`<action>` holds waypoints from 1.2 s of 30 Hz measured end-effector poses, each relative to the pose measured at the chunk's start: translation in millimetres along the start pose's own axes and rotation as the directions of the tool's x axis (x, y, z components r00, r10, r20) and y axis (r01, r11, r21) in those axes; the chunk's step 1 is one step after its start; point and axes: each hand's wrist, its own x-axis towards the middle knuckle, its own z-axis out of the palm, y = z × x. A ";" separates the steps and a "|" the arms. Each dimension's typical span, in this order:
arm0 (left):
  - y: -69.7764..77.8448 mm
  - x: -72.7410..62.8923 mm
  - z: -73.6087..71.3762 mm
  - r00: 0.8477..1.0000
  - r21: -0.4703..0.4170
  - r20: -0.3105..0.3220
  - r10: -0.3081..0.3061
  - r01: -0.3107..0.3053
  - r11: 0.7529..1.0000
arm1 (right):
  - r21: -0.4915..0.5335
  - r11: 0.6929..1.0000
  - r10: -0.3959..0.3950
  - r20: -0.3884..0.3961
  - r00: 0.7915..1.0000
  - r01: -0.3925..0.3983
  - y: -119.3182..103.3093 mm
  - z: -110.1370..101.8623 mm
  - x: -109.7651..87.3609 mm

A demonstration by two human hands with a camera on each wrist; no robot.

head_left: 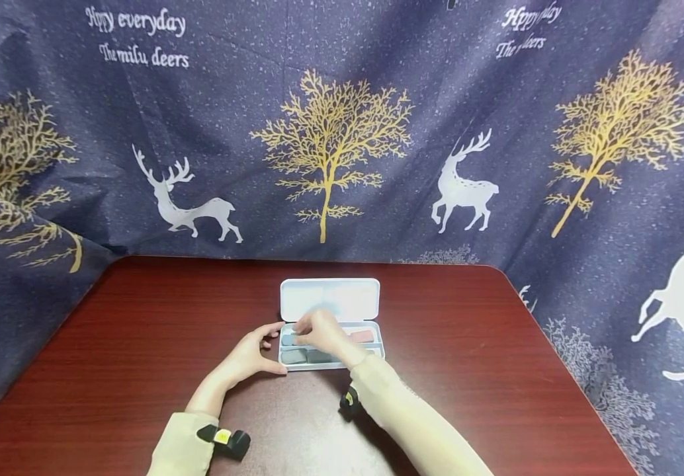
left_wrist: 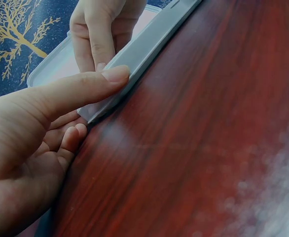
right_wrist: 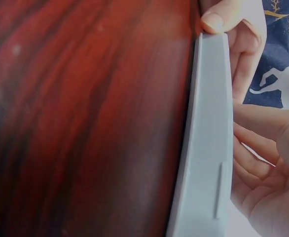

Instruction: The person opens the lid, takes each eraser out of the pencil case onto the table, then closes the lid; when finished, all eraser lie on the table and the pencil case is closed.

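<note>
A pale, flat hinged case lies on the table with its lid raised at the back. Two long compartments inside hold small blocks. My left hand grips the case's left end, thumb at the front corner and fingers toward the back corner. In the left wrist view that thumb lies on the front wall. My right hand reaches down into the back compartment, pinching a blue block at its left end; the front wall hides the fingertips in the right wrist view.
A pink block sits at the right of the back compartment. Grey blocks lie in the front one. Behind the reddish-brown table hangs a dark blue cloth with deer and trees.
</note>
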 end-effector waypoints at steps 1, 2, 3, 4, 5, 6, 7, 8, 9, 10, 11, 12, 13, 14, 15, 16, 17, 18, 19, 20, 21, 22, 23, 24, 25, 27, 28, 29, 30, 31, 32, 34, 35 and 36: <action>-0.1 0.0 0.2 1.000 0.001 -0.001 0.001 -0.001 1.000 | -0.005 1.000 0.004 -0.001 1.000 -0.004 -0.1 1.1 -0.1; -0.4 0.0 0.3 1.000 0.001 -0.002 0.001 -0.001 1.000 | -0.009 1.000 0.013 -0.001 1.000 -0.013 -0.2 2.1 -0.2; -0.6 0.2 0.4 1.000 0.001 -0.003 0.000 0.000 1.000 | -0.014 1.000 0.023 -0.002 1.000 -0.023 -0.2 3.2 -0.4; -1.1 0.4 0.5 1.000 0.002 -0.002 -0.001 0.001 1.000 | -0.015 0.999 0.034 -0.002 0.999 -0.034 -0.5 3.9 -0.5; -1.2 0.6 0.7 1.000 0.000 -0.003 -0.003 0.003 1.000 | -0.021 0.999 0.044 -0.001 0.999 -0.044 -0.3 4.5 -0.4; -1.3 0.9 0.8 1.000 0.000 -0.003 -0.006 0.006 1.000 | -0.027 0.998 0.053 -0.001 0.999 -0.053 -0.4 5.2 -0.4; -1.3 1.0 1.1 1.000 0.000 -0.005 -0.011 0.011 1.000 | -0.030 0.998 0.062 0.001 0.998 -0.062 -0.7 5.4 -0.7; -1.2 1.1 1.2 1.000 -0.001 -0.004 -0.014 0.014 1.000 | -0.030 0.997 0.071 0.005 0.997 -0.070 -0.9 5.5 -0.9; -1.3 1.3 1.3 1.000 0.001 -0.004 -0.015 0.015 1.000 | -0.031 0.997 0.076 0.007 0.997 -0.075 -0.9 5.7 -1.0; -1.3 1.3 1.5 1.000 0.002 -0.006 -0.019 0.019 1.000 | -0.033 0.996 0.078 0.007 0.997 -0.077 -1.0 5.8 -1.2; -1.1 1.4 1.6 1.000 0.006 -0.006 -0.017 0.017 1.000 | -0.035 0.996 0.079 0.009 0.997 -0.079 -1.2 5.8 -1.5; -1.2 1.5 1.7 1.000 0.011 -0.008 -0.020 0.020 1.000 | -0.033 0.996 0.080 0.010 0.997 -0.079 -1.1 5.8 -1.6; -1.4 1.6 1.6 1.000 0.017 -0.006 -0.017 0.017 1.000 | -0.034 0.996 0.079 0.011 0.997 -0.079 -1.2 5.8 -1.7; -1.5 1.8 1.6 1.000 0.021 -0.005 -0.015 0.015 1.000 | -0.033 0.997 0.076 0.012 0.997 -0.076 -1.2 5.6 -1.8; -1.6 1.8 1.4 1.000 0.024 -0.004 -0.015 0.015 1.000 | -0.033 0.997 0.074 0.014 0.997 -0.074 -1.1 5.6 -1.8; -1.3 1.7 1.3 1.000 0.022 -0.005 -0.016 0.016 1.000 | -0.034 0.997 0.070 0.017 0.997 -0.070 -1.1 5.5 -1.6; -1.3 1.6 0.9 1.000 0.025 -0.002 -0.014 0.015 1.000 | -0.035 0.997 0.067 0.021 0.998 -0.067 -1.1 5.4 -1.5; -0.8 1.4 0.7 1.000 0.021 -0.003 -0.018 0.018 1.000 | -0.035 0.997 0.065 0.024 0.998 -0.064 -1.2 5.5 -1.2; -0.5 1.2 0.4 1.000 0.023 0.000 -0.016 0.016 1.000 | -0.038 0.997 0.063 0.027 0.998 -0.061 -1.4 5.5 -1.0; 0.0 1.0 0.4 1.000 0.021 -0.002 -0.021 0.022 1.000 | -0.042 0.998 0.058 0.030 0.998 -0.057 -1.6 5.4 -0.7; 0.3 0.8 0.2 1.000 0.024 0.000 -0.017 0.017 1.000 | -0.043 0.998 0.057 0.033 0.998 -0.056 -1.9 5.5 -0.5; 0.6 0.8 0.2 1.000 0.022 -0.001 -0.022 0.022 1.000 | -0.046 0.997 0.056 0.035 0.998 -0.054 -2.4 5.5 -0.3; 0.9 0.9 0.2 1.000 0.025 -0.001 -0.026 0.026 0.999 | -0.047 0.997 0.059 0.037 0.998 -0.057 -3.1 5.5 -0.4; 1.0 1.0 0.4 1.000 0.025 -0.003 -0.030 0.030 0.999 | -0.047 0.997 0.061 0.039 0.997 -0.059 -4.0 5.4 -0.4; 0.9 1.1 0.3 0.999 0.027 -0.001 -0.032 0.032 0.999 | -0.050 0.997 0.062 0.039 0.997 -0.060 -4.6 5.5 -0.4; 0.6 1.2 0.2 0.999 0.026 0.003 -0.032 0.032 0.999 | -0.052 0.997 0.065 0.039 0.997 -0.062 -5.7 5.7 -0.3; 0.6 1.2 0.2 0.999 0.020 0.004 -0.035 0.035 0.999 | -0.054 0.997 0.064 0.038 0.997 -0.062 -6.1 5.8 -0.3; 0.7 1.1 0.1 0.999 0.018 0.006 -0.032 0.032 0.999 | -0.054 0.997 0.063 0.037 0.997 -0.061 -6.5 5.9 -0.2; 0.4 1.0 0.1 1.000 0.014 0.006 -0.029 0.029 0.999 | -0.056 0.997 0.060 0.035 0.998 -0.058 -6.5 6.0 0.0; 0.4 0.8 0.2 1.000 0.011 0.007 -0.024 0.024 1.000 | -0.059 0.997 0.056 0.033 0.998 -0.054 -6.4 6.2 0.1; 0.3 0.6 0.3 1.000 0.010 0.004 -0.019 0.019 1.000 | -0.059 0.997 0.057 0.034 0.998 -0.055 -6.6 6.2 0.1; 0.4 0.1 0.8 1.000 0.012 -0.004 -0.009 0.009 1.000 | -0.062 0.997 0.052 0.035 0.998 -0.050 -6.4 6.1 0.4; 0.3 0.0 1.0 1.000 0.026 -0.008 0.007 -0.006 1.000 | -0.063 0.997 0.053 0.036 0.998 -0.051 -6.4 6.0 0.5; 0.2 -0.2 1.2 1.000 0.031 -0.011 0.013 -0.013 0.999 | -0.066 0.997 0.050 0.036 0.998 -0.048 -6.4 5.8 0.6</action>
